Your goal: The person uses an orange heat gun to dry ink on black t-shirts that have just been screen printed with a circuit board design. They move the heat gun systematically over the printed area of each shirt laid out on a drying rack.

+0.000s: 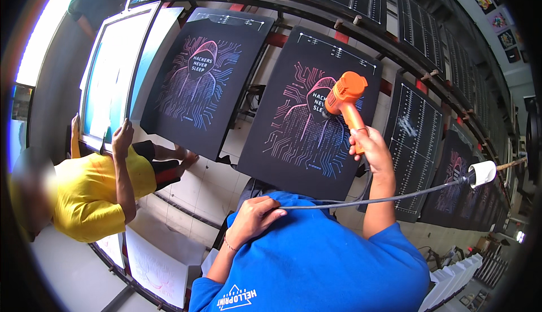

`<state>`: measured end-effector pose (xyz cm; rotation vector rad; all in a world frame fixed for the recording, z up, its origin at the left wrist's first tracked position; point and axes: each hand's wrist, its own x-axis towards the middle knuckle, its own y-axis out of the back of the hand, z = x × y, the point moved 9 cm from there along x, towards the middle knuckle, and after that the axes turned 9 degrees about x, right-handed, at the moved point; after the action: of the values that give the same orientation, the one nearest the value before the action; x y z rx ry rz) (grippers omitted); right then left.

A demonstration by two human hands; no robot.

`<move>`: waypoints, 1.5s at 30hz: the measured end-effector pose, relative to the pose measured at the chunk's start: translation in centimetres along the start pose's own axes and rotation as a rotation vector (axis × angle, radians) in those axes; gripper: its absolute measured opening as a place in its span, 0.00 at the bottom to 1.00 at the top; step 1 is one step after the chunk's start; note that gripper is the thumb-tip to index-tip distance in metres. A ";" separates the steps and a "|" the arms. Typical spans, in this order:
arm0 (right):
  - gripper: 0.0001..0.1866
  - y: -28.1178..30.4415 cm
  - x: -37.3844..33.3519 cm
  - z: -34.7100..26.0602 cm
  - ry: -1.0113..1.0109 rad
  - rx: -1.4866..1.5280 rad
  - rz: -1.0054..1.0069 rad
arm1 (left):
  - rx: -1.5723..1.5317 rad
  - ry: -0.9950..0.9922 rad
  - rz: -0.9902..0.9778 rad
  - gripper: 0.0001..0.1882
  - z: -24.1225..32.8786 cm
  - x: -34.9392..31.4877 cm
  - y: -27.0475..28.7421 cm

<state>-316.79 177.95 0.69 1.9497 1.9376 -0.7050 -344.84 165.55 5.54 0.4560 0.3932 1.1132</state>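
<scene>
My right hand (371, 149) grips the handle of an orange heat gun (346, 93), its nozzle over a black printed shirt panel (275, 121). The panel bears a hooded-figure design in pink and blue lines, partly hidden behind the gun. Close to my blue shirt, my left hand (255, 217) is closed on a black power cable (361, 202). That cable stretches to the right, past my right forearm, to a white cup-shaped fitting (483, 174).
Left of my panel lies another black panel (197, 80) with the same design. Farther left, a person in yellow (104, 190) handles a framed screen (121, 69). Dark boards with white marks (415, 125) stand to the right, and a metal rail (316, 15) runs behind.
</scene>
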 end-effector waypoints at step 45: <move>0.13 -48.4 22.0 -6.6 0.076 -0.173 -0.269 | -0.104 -0.222 -0.107 0.14 -17.3 0.2 30.1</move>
<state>-364.60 202.08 0.47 1.6552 2.2525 -0.5141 -376.64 179.41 7.09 0.4562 0.1628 0.9628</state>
